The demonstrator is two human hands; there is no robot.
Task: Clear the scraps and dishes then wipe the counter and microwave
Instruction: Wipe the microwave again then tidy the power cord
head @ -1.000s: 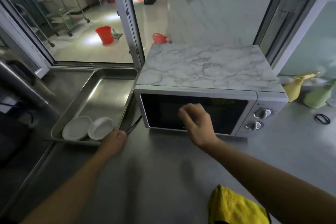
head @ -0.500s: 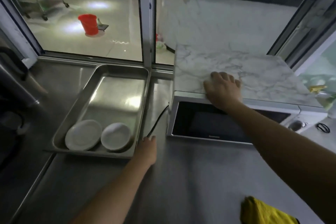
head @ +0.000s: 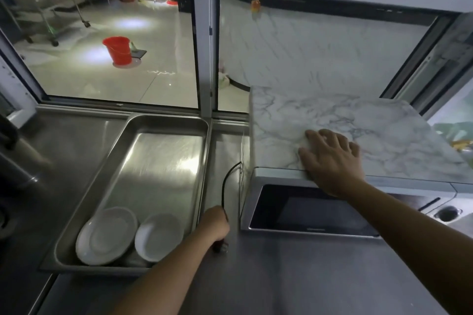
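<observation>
The right hand (head: 332, 158) lies flat with straight fingers on the marble-patterned top of the microwave (head: 358, 133), probably to steady it. The left hand (head: 213, 225) grips the black cable (head: 226, 181) beside it, perhaps to move it away before wiping. Two white plates (head: 107, 235) lie in the steel tray (head: 163, 125) at the left side of the bench (head: 281, 276).

red bucket (head: 118, 50) on tiled floor beyond window (head: 102, 41) — orange hook (head: 255, 4) up top, metal rack legs (head: 48, 20) far left
</observation>
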